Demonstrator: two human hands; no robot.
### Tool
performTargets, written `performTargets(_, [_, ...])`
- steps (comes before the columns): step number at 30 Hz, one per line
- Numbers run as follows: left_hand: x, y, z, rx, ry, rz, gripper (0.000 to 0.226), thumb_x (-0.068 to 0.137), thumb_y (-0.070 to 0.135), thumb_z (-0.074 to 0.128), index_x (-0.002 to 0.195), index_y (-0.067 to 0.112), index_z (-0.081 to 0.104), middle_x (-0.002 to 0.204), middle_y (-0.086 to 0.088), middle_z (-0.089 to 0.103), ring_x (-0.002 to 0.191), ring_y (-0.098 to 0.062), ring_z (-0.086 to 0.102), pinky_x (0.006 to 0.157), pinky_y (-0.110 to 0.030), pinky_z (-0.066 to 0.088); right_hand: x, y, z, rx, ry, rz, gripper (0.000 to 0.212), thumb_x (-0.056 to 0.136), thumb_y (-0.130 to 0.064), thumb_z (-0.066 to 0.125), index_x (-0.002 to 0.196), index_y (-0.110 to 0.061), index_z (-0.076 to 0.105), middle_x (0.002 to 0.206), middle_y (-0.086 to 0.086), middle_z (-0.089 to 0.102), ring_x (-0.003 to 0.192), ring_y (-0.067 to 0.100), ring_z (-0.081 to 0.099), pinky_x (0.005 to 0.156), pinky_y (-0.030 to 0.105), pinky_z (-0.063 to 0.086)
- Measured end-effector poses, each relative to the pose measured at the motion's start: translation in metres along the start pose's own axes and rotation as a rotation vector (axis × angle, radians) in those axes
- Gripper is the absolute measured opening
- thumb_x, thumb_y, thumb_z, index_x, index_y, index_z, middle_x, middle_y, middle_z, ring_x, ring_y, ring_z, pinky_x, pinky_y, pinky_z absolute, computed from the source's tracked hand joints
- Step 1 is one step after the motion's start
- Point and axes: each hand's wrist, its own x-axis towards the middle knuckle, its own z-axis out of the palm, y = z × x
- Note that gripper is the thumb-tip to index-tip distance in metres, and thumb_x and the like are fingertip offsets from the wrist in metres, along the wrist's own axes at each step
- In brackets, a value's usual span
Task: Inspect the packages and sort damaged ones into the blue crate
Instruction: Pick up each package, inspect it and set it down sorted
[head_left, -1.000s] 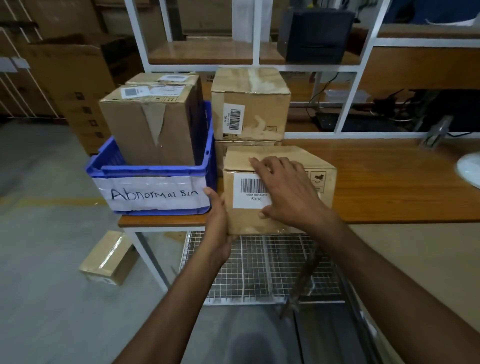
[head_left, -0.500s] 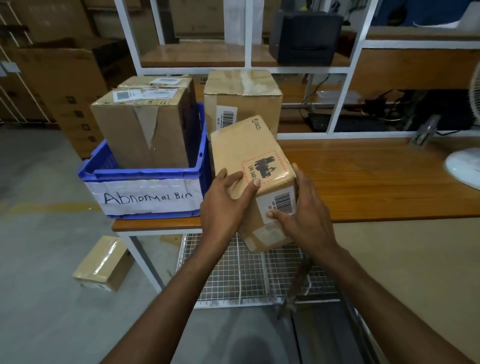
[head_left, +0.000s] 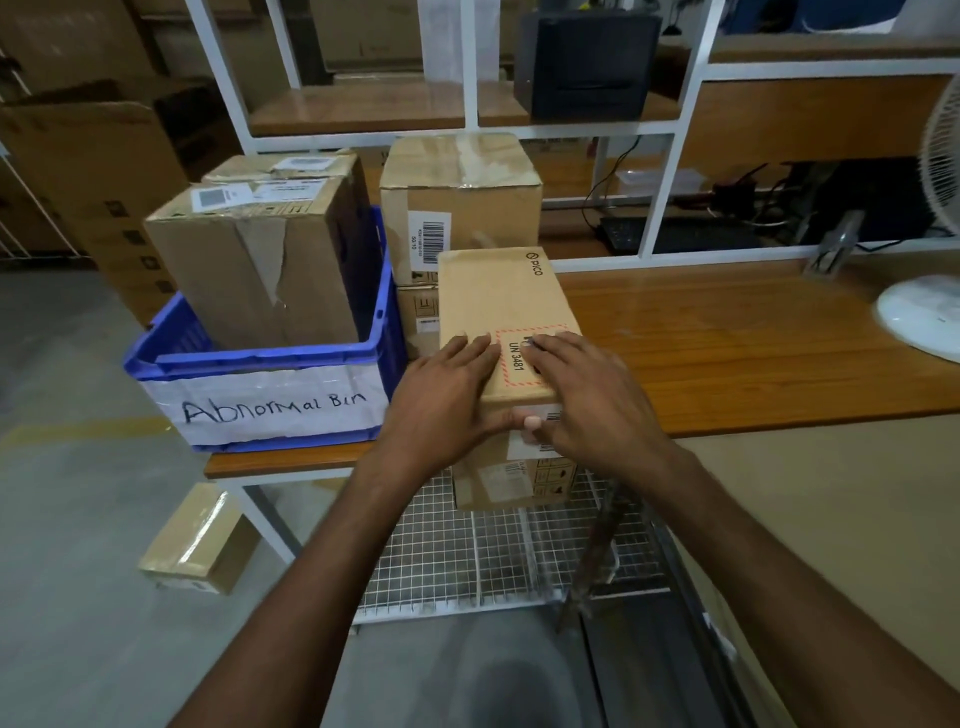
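Head view: both hands, left hand (head_left: 441, 400) and right hand (head_left: 592, 400), clasp the PICO box (head_left: 501, 306) just right of the blue crate (head_left: 270, 358), which already holds seemingly two torn cartons (head_left: 260, 270); stacked boxes (head_left: 457, 208) behind await inspection.

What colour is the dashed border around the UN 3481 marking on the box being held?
Red, a dashed border on the brown box; head view.

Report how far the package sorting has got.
Done: two boxes, the front box with torn tape, already stand in the blue crate labelled Abnormal Bin. In hand: the left hand and right hand hold the PICO package at the table's edge. Left: the stacked boxes behind it, and one box on the floor.
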Motion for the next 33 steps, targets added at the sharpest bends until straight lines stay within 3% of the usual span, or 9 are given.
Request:
performTargets(3, [0.005,-0.004,-0.007,0.008,0.035,0.020,0.104,0.082,0.090,0.022,0.157,0.021,0.041,0.163,0.000,0.039,0.151,-0.020,0.035,0.117,-0.050,0.037,0.005,0.002,-0.008,-0.066,-0.037,-0.020,0.099,0.082,-0.059,0.077,0.161,-0.025,0.029,0.169,-0.004,0.027,0.155,0.018,0.021,0.125,0.047,0.013])
performTargets(10, [0.012,-0.010,-0.015,0.002,-0.125,0.007,0.113,0.075,0.090,0.028,0.164,0.021,0.021,0.171,0.002,0.019,0.158,-0.021,0.015,0.120,-0.053,0.031,0.025,0.002,-0.017,-0.019,-0.096,-0.035,0.104,0.077,-0.052,0.083,0.162,-0.025,0.028,0.168,-0.002,0.027,0.152,0.021,0.022,0.119,0.047,0.028])
performTargets(15, [0.005,-0.015,-0.002,-0.437,-0.018,-0.100,0.107,0.077,0.087,0.048,0.162,0.023,0.032,0.173,0.005,0.004,0.158,-0.018,0.014,0.122,-0.049,0.033,0.007,0.012,0.001,0.242,-0.062,0.070,0.105,0.076,-0.052,0.086,0.161,-0.041,0.025,0.172,-0.011,-0.003,0.157,0.018,0.001,0.122,0.050,0.024])
performTargets(17, [-0.005,-0.021,0.014,-0.604,0.099,-0.156,0.115,0.073,0.081,0.065,0.164,0.029,0.019,0.173,0.010,-0.003,0.156,-0.015,0.020,0.117,-0.037,0.036,-0.003,0.014,0.013,0.400,0.030,0.187,0.104,0.075,-0.045,0.090,0.159,-0.046,0.028,0.171,-0.015,-0.008,0.155,0.020,0.010,0.117,0.044,0.031])
performTargets(20, [-0.029,-0.023,0.044,-0.854,0.114,-0.160,0.113,0.079,0.053,0.083,0.160,0.046,0.004,0.163,0.014,0.033,0.140,-0.003,0.044,0.099,-0.016,0.047,-0.021,0.013,0.034,0.676,0.164,0.340,0.113,0.077,-0.035,0.091,0.160,-0.050,0.015,0.168,-0.005,0.026,0.147,0.023,0.039,0.111,0.055,0.046])
performTargets(23, [-0.048,-0.020,0.074,-0.895,0.150,-0.185,0.083,0.092,0.045,0.074,0.158,0.039,0.023,0.142,0.017,0.057,0.127,-0.007,0.060,0.087,-0.012,0.053,-0.036,0.006,0.046,0.798,0.200,0.313,0.111,0.087,-0.028,0.083,0.159,-0.053,0.002,0.148,-0.006,0.056,0.123,0.017,0.062,0.096,0.054,0.057])
performTargets(28, [-0.045,-0.002,0.029,-0.684,0.383,-0.262,0.069,0.093,0.058,0.066,0.154,0.039,0.038,0.119,0.018,0.070,0.100,0.001,0.069,0.077,-0.020,0.058,-0.027,-0.002,0.011,0.758,0.369,0.314,0.103,0.091,-0.032,0.079,0.161,-0.048,0.005,0.152,-0.009,0.053,0.117,0.005,0.056,0.097,0.044,0.055])
performTargets(31, [-0.034,0.004,-0.016,-0.678,0.538,-0.280,0.057,0.094,0.060,0.065,0.146,0.043,0.050,0.110,0.023,0.072,0.097,0.010,0.067,0.078,-0.019,0.057,-0.011,-0.004,-0.024,0.819,0.435,0.276,0.091,0.093,-0.039,0.076,0.158,-0.051,0.013,0.157,-0.013,0.048,0.131,0.007,0.054,0.104,0.043,0.052])
performTargets(33, [-0.021,0.005,-0.038,-0.658,0.624,-0.271,0.052,0.096,0.060,0.062,0.145,0.043,0.052,0.108,0.028,0.070,0.097,0.012,0.065,0.080,-0.022,0.057,0.002,-0.003,-0.041,0.818,0.425,0.212,0.072,0.096,-0.043,0.071,0.153,-0.046,0.027,0.143,-0.022,0.055,0.122,0.001,0.060,0.098,0.043,0.057])
